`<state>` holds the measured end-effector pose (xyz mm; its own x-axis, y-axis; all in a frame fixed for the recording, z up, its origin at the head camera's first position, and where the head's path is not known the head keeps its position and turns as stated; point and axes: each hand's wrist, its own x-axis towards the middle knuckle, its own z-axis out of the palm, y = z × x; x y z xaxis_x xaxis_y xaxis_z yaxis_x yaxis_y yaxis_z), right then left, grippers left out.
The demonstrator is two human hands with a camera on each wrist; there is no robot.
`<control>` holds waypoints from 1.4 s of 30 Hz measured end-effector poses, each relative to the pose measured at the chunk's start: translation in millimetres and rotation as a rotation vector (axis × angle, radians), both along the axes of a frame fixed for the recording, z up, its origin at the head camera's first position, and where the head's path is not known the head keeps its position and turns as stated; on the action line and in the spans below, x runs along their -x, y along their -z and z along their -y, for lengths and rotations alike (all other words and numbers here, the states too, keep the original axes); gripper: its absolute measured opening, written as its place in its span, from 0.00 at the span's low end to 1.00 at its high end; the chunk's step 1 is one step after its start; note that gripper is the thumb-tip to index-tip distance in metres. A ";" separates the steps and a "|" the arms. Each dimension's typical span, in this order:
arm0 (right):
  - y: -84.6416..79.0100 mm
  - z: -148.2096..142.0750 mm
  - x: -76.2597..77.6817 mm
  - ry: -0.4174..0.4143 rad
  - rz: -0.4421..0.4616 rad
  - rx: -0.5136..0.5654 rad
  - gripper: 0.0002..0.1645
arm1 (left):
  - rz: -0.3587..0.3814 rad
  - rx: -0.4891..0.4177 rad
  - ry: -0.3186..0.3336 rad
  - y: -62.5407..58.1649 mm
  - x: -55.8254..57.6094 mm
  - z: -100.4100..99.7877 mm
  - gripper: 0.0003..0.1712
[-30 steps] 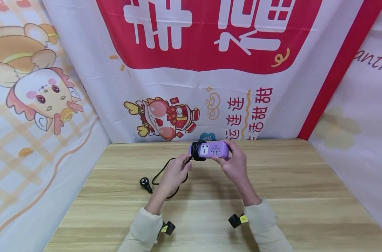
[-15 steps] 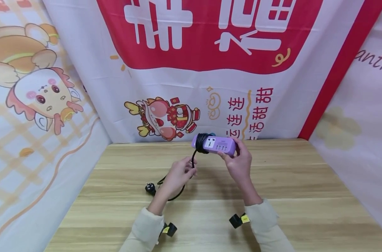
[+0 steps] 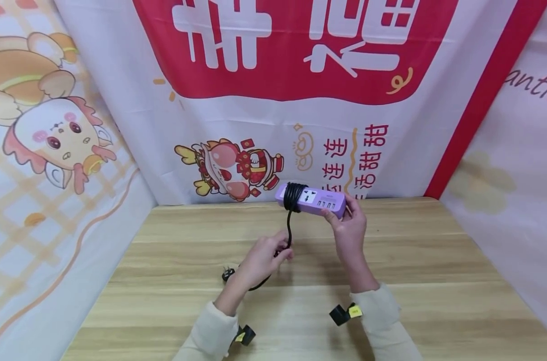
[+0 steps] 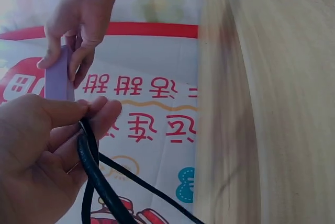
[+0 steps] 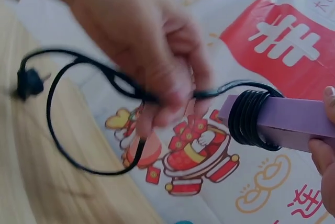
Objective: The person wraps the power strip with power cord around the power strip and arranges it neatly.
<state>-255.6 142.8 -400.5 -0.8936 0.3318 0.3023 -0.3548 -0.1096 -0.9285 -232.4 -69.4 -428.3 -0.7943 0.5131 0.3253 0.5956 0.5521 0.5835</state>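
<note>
A purple power strip (image 3: 320, 200) with white sockets and several USB slots is held up off the table, gripped at its right end by my right hand (image 3: 351, 225). Its black cord (image 5: 248, 119) is wound in several turns round the other end. From the coil the cord runs down to my left hand (image 3: 262, 258), which pinches it between thumb and fingers, as the left wrist view also shows. Past that hand the cord loops loosely (image 5: 49, 111) and ends in a black plug (image 3: 228, 274), left of the wrist.
Beneath both hands lies a wood-grain table (image 3: 165, 301). Printed cloth hangs at the back (image 3: 233, 115) and along both sides. Each sleeve has a small black wrist camera with a yellow label below it.
The power strip and right hand have shifted right and slightly up. My left hand has drawn away from the coil, down and right, so a longer stretch of cord shows. The plug moved right.
</note>
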 end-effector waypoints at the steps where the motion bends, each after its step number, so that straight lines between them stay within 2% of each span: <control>1: -1.4 -0.4 -0.3 -0.014 0.012 0.037 0.37 | -0.020 0.013 -0.003 1.0 0.1 -0.3 0.04; 6: -7.8 -3.1 -2.6 -0.081 0.027 0.228 0.34 | -0.085 0.051 -0.010 5.0 3.1 0.6 0.04; 14: -12.8 -11.0 -4.4 -0.151 0.038 0.547 0.28 | -0.100 0.117 -0.102 0.1 5.6 9.0 0.06; 16: -14.4 -14.1 -4.7 -0.167 0.020 0.653 0.26 | -0.071 0.153 -0.081 -1.9 4.1 10.0 0.07; 20: -17.9 -23.6 -5.2 -0.150 -0.026 0.797 0.21 | -0.035 0.211 0.025 -2.1 0.8 6.7 0.10; 23: -21.4 -29.2 -6.0 -0.148 -0.034 0.803 0.19 | -0.019 0.184 0.066 -0.4 0.2 2.4 0.10; 27: -25.4 -29.2 -6.7 -0.201 -0.019 0.819 0.17 | 0.033 0.131 0.045 3.8 2.6 0.6 0.09; 31: -28.3 -25.9 -9.4 -0.268 -0.019 0.878 0.17 | 0.097 0.087 0.049 7.6 5.8 1.5 0.09; 33: -29.2 -23.3 -11.4 -0.303 -0.023 0.896 0.17 | 0.107 0.072 0.057 8.1 6.4 1.4 0.09; 38: -30.3 -12.2 -16.6 -0.349 -0.006 0.832 0.18 | 0.047 0.097 0.124 8.9 4.1 -2.1 0.10; 42: -29.0 -6.6 -17.9 -0.336 0.039 0.768 0.29 | -0.036 0.143 0.183 11.5 0.6 -6.9 0.10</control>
<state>-237.7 149.4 -371.5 -0.9869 0.1466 0.0680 -0.1592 -0.8104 -0.5638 -233.0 -62.5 -439.7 -0.6727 0.6906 0.2656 0.7126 0.5080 0.4839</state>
